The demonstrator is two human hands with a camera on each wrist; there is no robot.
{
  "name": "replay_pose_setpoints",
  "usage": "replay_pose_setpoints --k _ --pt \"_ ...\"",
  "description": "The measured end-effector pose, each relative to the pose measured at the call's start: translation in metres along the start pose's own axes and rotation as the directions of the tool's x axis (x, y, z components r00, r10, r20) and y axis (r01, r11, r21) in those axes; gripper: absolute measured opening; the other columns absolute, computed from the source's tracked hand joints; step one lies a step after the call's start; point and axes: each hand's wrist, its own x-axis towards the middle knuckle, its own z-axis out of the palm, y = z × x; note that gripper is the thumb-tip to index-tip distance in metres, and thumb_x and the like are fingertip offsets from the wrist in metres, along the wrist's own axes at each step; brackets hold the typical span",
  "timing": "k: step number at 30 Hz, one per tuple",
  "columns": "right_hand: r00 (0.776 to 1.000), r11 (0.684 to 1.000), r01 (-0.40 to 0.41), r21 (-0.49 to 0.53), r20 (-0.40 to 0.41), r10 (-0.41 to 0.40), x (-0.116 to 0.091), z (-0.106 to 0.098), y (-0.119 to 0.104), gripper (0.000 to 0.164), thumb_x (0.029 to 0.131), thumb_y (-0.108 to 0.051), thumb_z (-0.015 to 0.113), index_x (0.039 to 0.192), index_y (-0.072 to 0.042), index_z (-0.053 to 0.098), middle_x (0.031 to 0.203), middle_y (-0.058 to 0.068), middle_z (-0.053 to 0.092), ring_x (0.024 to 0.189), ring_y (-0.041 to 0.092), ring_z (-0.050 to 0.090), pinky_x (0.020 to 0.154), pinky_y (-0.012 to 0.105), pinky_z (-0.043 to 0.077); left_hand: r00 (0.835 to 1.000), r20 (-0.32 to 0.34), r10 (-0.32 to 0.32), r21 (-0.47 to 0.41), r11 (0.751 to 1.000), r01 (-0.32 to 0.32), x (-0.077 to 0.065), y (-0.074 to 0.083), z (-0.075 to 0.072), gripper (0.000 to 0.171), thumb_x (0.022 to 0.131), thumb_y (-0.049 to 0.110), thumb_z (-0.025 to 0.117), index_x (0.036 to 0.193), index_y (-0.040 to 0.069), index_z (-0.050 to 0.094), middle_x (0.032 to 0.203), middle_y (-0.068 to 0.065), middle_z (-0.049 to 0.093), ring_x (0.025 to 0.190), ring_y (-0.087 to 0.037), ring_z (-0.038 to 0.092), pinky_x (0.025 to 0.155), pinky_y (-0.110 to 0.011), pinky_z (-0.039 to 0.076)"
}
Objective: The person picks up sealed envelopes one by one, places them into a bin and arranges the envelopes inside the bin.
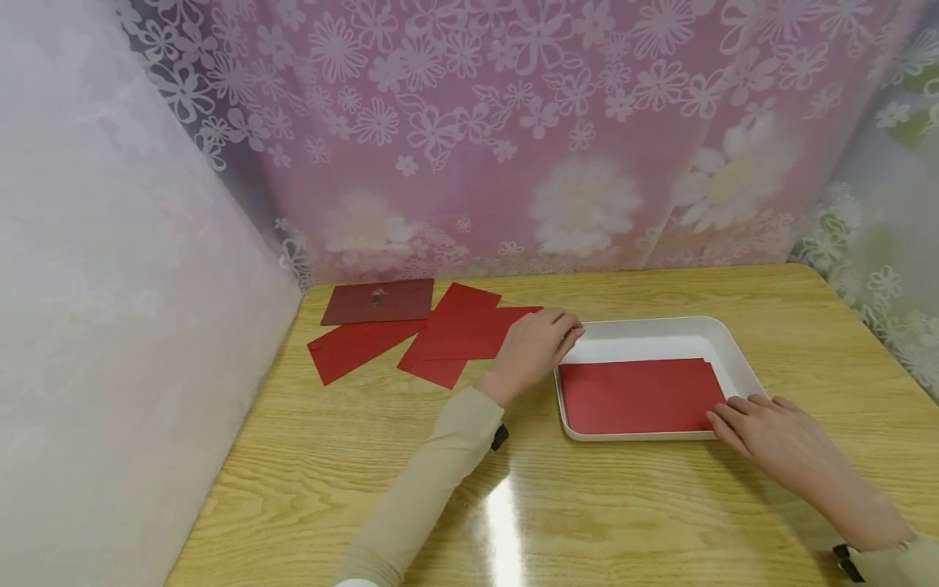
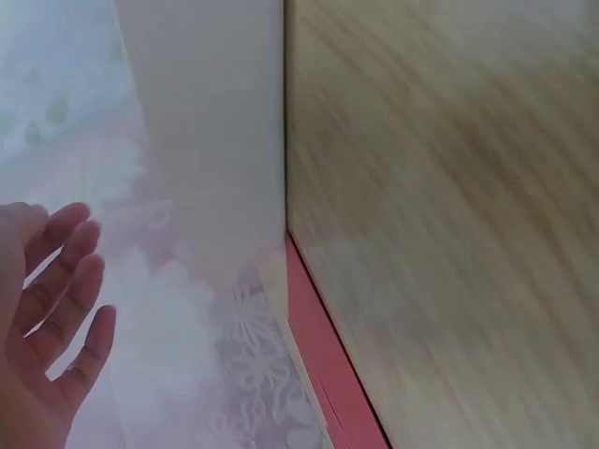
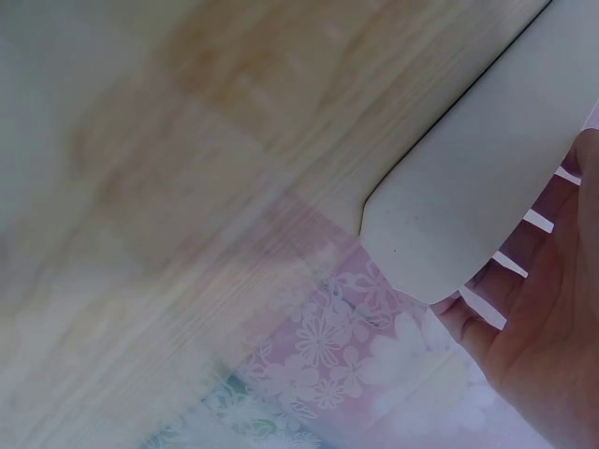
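Note:
A white shallow tray [image 1: 663, 328] stands on the table with red envelopes [image 1: 638, 397] stacked flat along its near side. My left hand [image 1: 534, 346] is over the tray's left rim, beside the loose red envelopes; in the left wrist view its bent, spread fingers [image 2: 82, 281] hold nothing. At the tray's near right corner is my right hand [image 1: 781, 436], with the thumb close to the stack's edge. Seen in the right wrist view, its fingers [image 3: 519, 253] reach over the tray's rim, and their tips are partly hidden.
Left of the tray, a red envelope [image 1: 465, 336] lies across another envelope [image 1: 469, 297]. A third envelope [image 1: 367, 349] lies partly under a darker red card [image 1: 403, 302] with a small printed figure. Floral curtain [image 1: 469, 147] hangs behind the wooden table [image 1: 330, 473]; a pale wall is at left.

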Motion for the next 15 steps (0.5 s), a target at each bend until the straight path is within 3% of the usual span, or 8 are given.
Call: replay_pose_setpoints --k 8,15 --pt "1.000 1.000 0.020 -0.013 0.000 -0.020 0.000 0.000 0.001 0.097 0.102 -0.054 -0.011 0.102 -0.007 0.075 0.099 0.006 0.070 0.089 0.030 0.065 0.070 0.049 0.054 0.989 -0.101 -0.108 0.002 0.994 0.109 -0.008 -0.039 -0.004 0.018 0.104 0.027 0.060 0.108 0.016 0.073 0.105 0.002 0.072 0.096 -0.014 0.068 0.078 -0.026 0.056" --pt "1.000 0.999 0.028 -0.025 -0.001 -0.028 0.000 0.000 0.001 0.095 0.103 -0.053 -0.009 0.102 -0.008 0.074 0.099 0.005 0.070 0.089 0.030 0.065 0.069 0.048 0.053 0.966 -0.022 -0.259 0.056 0.964 0.260 -0.017 -0.079 -0.003 0.017 0.104 0.024 0.060 0.112 0.015 0.071 0.110 -0.002 0.071 0.100 -0.019 0.065 0.082 -0.031 0.056"
